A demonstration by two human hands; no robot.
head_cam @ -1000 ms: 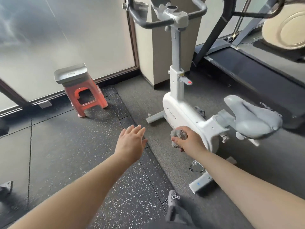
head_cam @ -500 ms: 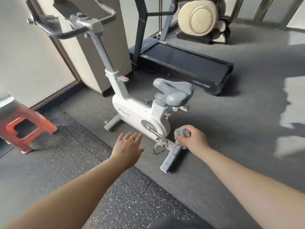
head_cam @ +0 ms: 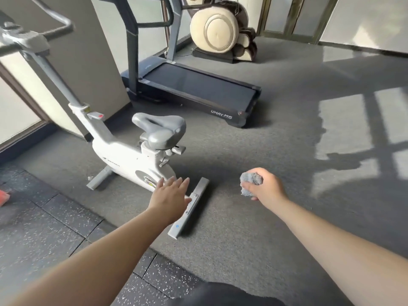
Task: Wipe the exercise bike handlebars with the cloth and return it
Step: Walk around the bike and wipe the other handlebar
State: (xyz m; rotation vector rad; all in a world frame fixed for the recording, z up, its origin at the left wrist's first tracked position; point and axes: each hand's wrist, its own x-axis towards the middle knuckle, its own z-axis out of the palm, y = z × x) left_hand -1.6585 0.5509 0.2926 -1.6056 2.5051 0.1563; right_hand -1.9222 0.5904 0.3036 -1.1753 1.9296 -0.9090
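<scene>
A white exercise bike (head_cam: 123, 160) with a grey saddle (head_cam: 160, 130) stands on the grey carpet at left of centre. Its grey handlebars (head_cam: 53, 19) reach up into the top left corner, partly cut off by the frame edge. My right hand (head_cam: 263, 186) grips a bunched grey cloth (head_cam: 250, 181) in the air over the carpet, to the right of the bike's rear foot bar (head_cam: 189, 207). My left hand (head_cam: 170, 196) hovers with straight fingers in front of the bike's rear, holding nothing.
A dark treadmill (head_cam: 194, 85) lies behind the bike. A cream massage chair (head_cam: 220, 27) stands at the back. A beige pillar (head_cam: 88, 51) rises behind the handlebars. The corner of a red stool (head_cam: 3, 197) shows at the left edge. Speckled rubber tiles (head_cam: 44, 228) cover the near left floor.
The view has swung to the right: the bike and stool slid left and the treadmill and massage chair came into view. My right hand with the cloth moved right, away from the bike.
</scene>
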